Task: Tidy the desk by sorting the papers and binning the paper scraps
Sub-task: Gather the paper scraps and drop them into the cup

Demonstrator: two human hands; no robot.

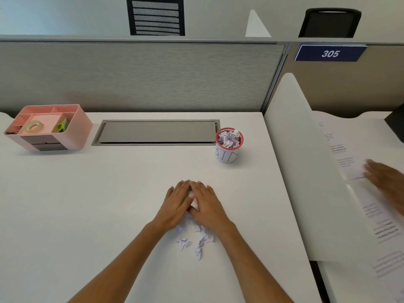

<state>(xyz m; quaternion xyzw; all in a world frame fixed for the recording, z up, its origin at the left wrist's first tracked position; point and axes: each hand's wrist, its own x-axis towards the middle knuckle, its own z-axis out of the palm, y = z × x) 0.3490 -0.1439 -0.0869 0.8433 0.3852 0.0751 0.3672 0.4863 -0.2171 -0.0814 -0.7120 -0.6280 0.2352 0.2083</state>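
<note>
My left hand (176, 201) and my right hand (208, 203) lie flat side by side on the white desk (87, 204), fingers straight and fingertips meeting, pressing on a small heap of white paper scraps (193, 202) that shows between them. More torn scraps (196, 241) are scattered just behind my wrists. A small cup marked BIN (228, 145), red-rimmed and full of crumpled scraps, stands further back to the right.
A pink desk organiser (49, 127) with a tape roll sits at the back left. A grey cable hatch (156, 132) lies at the back middle. A white divider (301, 160) bounds the right side. Beyond it, another person's hand (384, 182) rests on printed papers (347, 162).
</note>
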